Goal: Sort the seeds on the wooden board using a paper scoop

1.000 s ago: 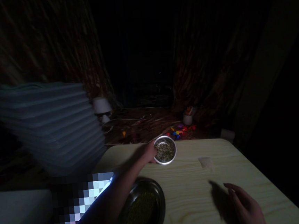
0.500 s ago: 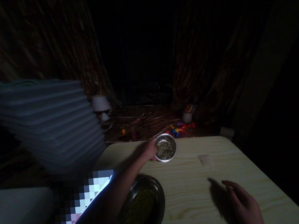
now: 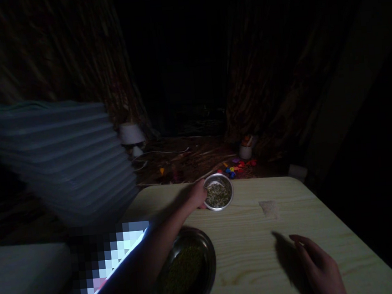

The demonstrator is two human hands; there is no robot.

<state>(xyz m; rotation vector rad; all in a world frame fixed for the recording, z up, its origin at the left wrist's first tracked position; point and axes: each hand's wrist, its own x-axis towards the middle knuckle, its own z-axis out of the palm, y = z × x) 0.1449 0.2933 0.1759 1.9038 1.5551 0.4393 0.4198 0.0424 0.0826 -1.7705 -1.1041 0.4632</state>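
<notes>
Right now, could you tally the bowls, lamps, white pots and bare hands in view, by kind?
Bowls: 2 (small bowl, large bowl)
Lamps: 1 (white-shaded lamp)
White pots: 1 (white pot)
Bare hands: 2 (left hand, right hand)
Total: 6

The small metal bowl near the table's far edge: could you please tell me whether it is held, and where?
Yes, the left hand holds the small metal bowl by its left side, at the rim.
</notes>
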